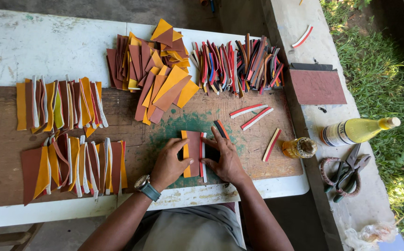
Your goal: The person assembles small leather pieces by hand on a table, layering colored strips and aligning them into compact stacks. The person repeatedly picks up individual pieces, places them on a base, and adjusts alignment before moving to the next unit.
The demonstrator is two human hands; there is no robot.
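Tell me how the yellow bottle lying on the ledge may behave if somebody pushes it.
The yellow bottle lies on its side, so it would probably roll. It looks like glass and nearly full, so likely heavy and breakable. The concrete ledge beside grass gives little room.
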